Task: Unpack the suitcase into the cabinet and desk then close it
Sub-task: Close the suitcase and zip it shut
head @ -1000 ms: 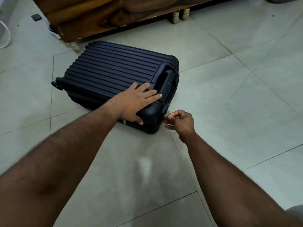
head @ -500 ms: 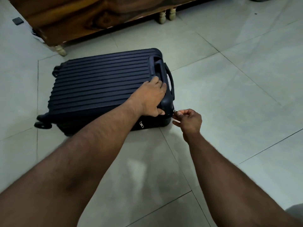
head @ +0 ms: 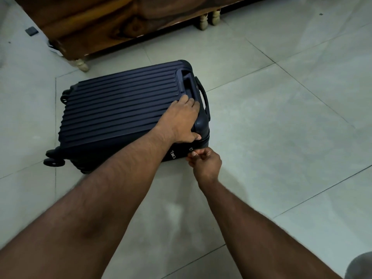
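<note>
Two bare forearms reach up from the bottom edge toward one dark navy ribbed hard-shell suitcase (head: 120, 109), which lies flat and closed on the pale grey tiled floor (head: 281, 137). Nearest, the right hand (head: 206, 163) sits at the case's near corner, at about five o'clock from its centre, with its fingers curled and pinching one small metal zipper pull (head: 191, 155) on the side wall. One more silver zipper pull (head: 172, 154) hangs free just to the left of it, so two pulls show in all. Beyond, the left hand (head: 181, 121) lies palm-down on the lid near the same corner, fingers fairly straight and spread over the ribs, thumb wrapped down over the edge, pressing on the shell. Just past its fingertips sits one recessed telescopic handle (head: 187, 83), and one black carry handle (head: 203, 95) arches off the end at three o'clock. Two black wheels (head: 53, 160) show on the near left corner, and another at the far left. Farthest, at twelve o'clock, stands one brown wooden furniture piece (head: 120, 23) on cream turned legs (head: 82, 64), three of them visible. One small dark square object (head: 31, 30) lies on the floor at ten o'clock.
</note>
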